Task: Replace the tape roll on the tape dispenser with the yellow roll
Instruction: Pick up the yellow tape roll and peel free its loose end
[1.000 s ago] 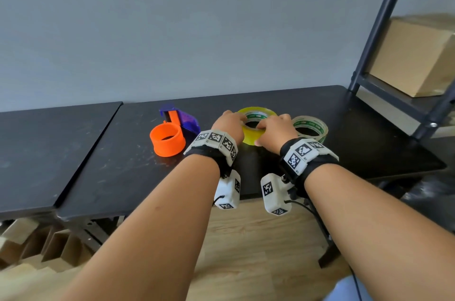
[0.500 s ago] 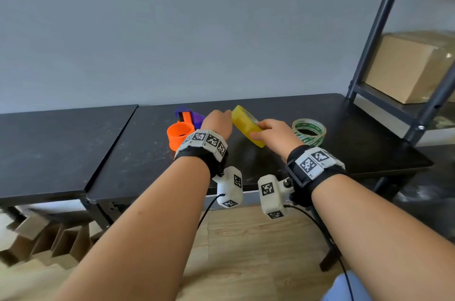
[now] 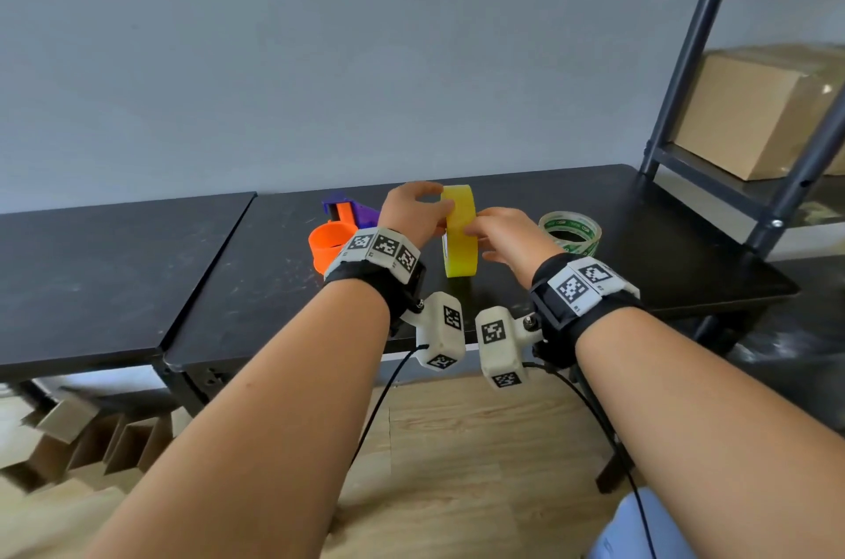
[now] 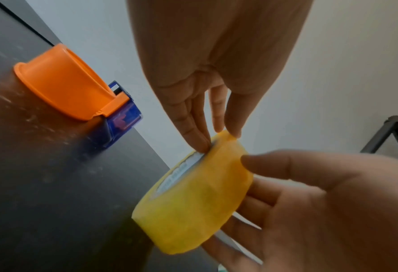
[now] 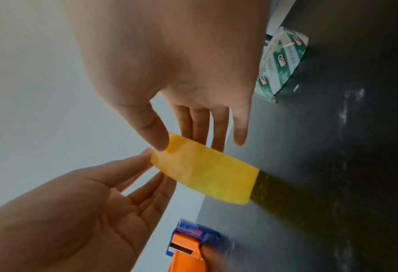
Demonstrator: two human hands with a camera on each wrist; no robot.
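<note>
**Yellow roll lifted on edge, dispenser spool bare**

Raised from its flat place on the table a second earlier, the yellow roll [image 3: 460, 233] stood on edge above the black table [image 3: 256, 284], held between both hands. The left hand [image 3: 414, 211] pinched its upper rim with fingertips; the right hand [image 3: 503, 238] gripped the other side, thumb on the outer face. Behind the left wrist lay the tape dispenser [image 3: 338, 233], its orange spool bare, so the removal looked done. Farther right sat the green printed roll [image 3: 570, 233]. Seating the yellow roll and threading it remained.
</note>
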